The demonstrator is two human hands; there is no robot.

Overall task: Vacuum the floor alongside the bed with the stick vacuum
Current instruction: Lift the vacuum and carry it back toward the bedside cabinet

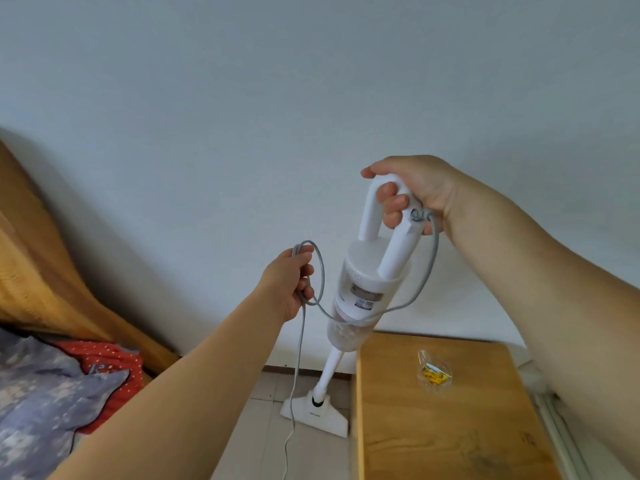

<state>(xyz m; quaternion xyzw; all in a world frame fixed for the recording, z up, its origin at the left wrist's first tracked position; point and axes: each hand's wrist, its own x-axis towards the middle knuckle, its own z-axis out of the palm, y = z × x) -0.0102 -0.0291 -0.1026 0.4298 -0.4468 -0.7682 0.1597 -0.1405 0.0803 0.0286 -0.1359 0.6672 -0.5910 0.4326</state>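
— So, where do we have the white plastic stick vacuum with the looped handle point(363, 292)?

— Upright near the far wall, in the gap between the bed with the grey and red patterned bedding point(52, 386) on the left and the wooden bedside table point(450, 410) on the right. Our right hand point(412, 192) has its fingers curled round the top of the loop; our left hand point(289, 282) grips a coil of the grey power cord point(320, 271).

— How will it handle?

— Rigid and top-heavy, we judge: the motor and clear dust cup sit high on a thin tube, with the flat white floor head point(313, 412) resting on the pale tiled floor point(263, 438). The loop is the right hold. The limp cord trails down beside the head and could snag under it.

— Any writing?

— A grey label on the body and small lettering on the floor head, both too blurred for us to read. The crumpled clear wrapper with yellow print point(433, 374) on the table is illegible too.
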